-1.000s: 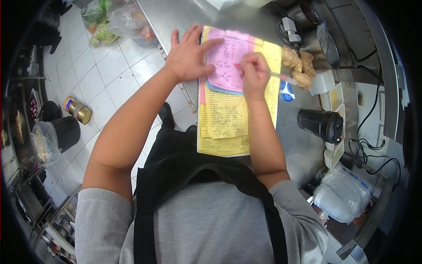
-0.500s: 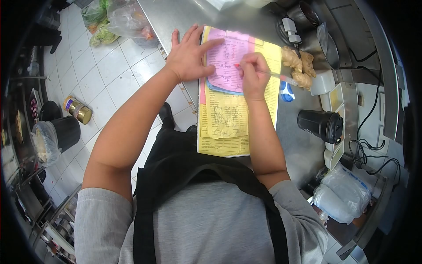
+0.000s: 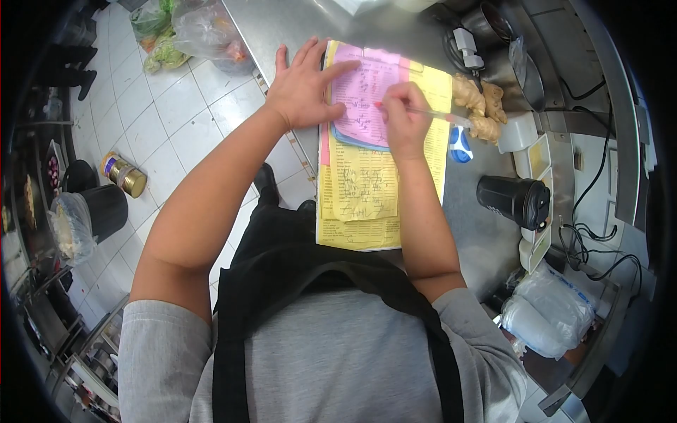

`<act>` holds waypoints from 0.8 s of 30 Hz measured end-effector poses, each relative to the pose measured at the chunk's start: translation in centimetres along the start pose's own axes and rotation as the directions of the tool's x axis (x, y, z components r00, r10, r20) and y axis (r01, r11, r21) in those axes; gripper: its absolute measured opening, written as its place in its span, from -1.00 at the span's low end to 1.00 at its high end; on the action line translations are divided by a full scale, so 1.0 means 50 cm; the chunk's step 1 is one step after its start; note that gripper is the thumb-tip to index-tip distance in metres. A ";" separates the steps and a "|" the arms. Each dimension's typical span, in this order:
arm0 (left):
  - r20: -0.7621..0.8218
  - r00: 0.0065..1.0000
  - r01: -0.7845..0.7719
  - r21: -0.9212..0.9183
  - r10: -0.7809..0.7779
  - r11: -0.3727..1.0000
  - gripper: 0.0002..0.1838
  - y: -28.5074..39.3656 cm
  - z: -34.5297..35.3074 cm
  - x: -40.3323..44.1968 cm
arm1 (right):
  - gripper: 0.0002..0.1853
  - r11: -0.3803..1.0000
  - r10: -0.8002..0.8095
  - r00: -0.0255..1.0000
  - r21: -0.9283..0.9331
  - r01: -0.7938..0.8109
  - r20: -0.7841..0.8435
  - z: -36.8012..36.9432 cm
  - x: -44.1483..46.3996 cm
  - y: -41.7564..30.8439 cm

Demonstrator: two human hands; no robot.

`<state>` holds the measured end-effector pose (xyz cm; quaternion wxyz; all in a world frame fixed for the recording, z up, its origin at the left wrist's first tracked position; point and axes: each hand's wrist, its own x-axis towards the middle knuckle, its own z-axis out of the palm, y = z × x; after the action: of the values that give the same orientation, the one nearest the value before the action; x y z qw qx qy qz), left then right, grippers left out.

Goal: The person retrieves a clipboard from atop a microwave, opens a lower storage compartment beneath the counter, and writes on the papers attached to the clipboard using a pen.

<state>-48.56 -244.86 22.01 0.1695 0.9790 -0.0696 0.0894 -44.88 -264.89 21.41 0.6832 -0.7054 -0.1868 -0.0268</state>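
My right hand point(image 3: 407, 120) grips a clear pen point(image 3: 441, 115), its red tip on the pink sheet point(image 3: 360, 92) with handwriting and printed lines. Spread over the counter and the sheet's left edge, my left hand point(image 3: 307, 88) has its fingers apart, thumb and index finger touching the paper. Under the pink sheet are blue edges and a stack of yellow forms point(image 3: 367, 229), some covered in handwriting. Pieces of ginger root point(image 3: 481, 102) lie just right of the papers, beside a blue and white object point(image 3: 460, 144) that I cannot make out.
A black lidded tumbler point(image 3: 511, 197) lies or leans on the steel counter point(image 3: 469, 225), near white containers. A white plug adapter point(image 3: 465, 44) and cables sit at the back. Bagged vegetables point(image 3: 204, 35) and a gold can point(image 3: 125, 175) are at left. A person's dark shoe point(image 3: 87, 83) shows there.
My right hand has shifted slightly left and up with the pen over the pink sheet. My left hand stays put. The other person's feet have moved at upper left.
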 end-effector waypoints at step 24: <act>0.058 0.998 -0.006 -0.018 0.007 1.000 -0.08 0.001 -0.011 0.000 | -0.89 0.985 0.033 0.998 0.173 -0.023 -0.058 0.000 -0.004 -0.031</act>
<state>-48.67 -244.71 22.53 0.1759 0.9794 -0.0783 0.0607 -45.52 -264.95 22.85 0.7472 -0.6452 -0.1577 -0.0223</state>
